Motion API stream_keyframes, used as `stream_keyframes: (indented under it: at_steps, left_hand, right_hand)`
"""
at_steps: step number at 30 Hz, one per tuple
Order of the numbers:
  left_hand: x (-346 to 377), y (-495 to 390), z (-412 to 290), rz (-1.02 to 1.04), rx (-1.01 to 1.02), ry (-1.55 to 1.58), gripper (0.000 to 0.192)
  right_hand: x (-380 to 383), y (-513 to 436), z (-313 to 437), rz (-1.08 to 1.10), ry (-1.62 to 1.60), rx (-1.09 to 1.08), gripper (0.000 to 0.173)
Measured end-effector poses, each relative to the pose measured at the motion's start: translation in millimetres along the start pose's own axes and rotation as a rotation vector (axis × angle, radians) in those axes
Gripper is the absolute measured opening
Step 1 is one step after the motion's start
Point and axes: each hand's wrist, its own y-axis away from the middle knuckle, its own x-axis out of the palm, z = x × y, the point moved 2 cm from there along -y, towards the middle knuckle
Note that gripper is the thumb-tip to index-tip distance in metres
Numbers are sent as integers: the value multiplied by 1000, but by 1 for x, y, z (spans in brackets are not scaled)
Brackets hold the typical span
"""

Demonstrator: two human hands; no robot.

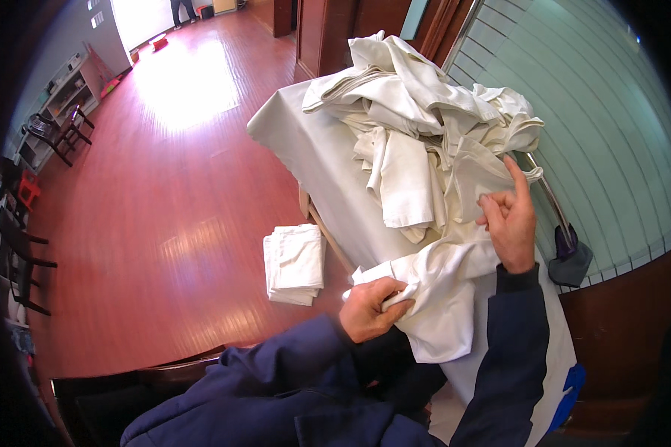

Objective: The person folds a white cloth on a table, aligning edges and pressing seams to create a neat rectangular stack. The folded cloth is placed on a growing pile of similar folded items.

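My left hand [374,307] grips the bunched edge of a white cloth [442,324] between thumb and fingers. This cloth lies rumpled across the near part of the covered table [346,195], one corner hanging towards my lap. Over its far end is my right hand [509,218], index finger stretched out and the other fingers loosely curled, with no cloth visible between them. Just beyond the right hand rises a large loose pile of white cloths [414,100], some folded, some crumpled. To the left of the table sits a stack of folded white cloths [296,262]; what bears it is hidden.
A glass partition [587,128] runs along the right, with a metal rail and a dark grey object [570,268] at its foot. A blue item [567,396] hangs at the table's right edge. Dark chairs [22,257] line the left wall. A person's legs [183,12] show far off.
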Motion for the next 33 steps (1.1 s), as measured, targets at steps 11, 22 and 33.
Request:
stream_keyframes:
  at_steps: [11,22,33]
  left_hand:
    - [5,5,-8,138,-96,34,31]
    - [27,47,-36,516,145,54,29]
    - [50,76,-52,1009,228,-74,46]
  right_hand:
    - [-24,28,-41,-122,-36,211,16]
    - [-115,114,0,-380,-252,18,28]
    - [-120,159,14,-517,-361,77,23]
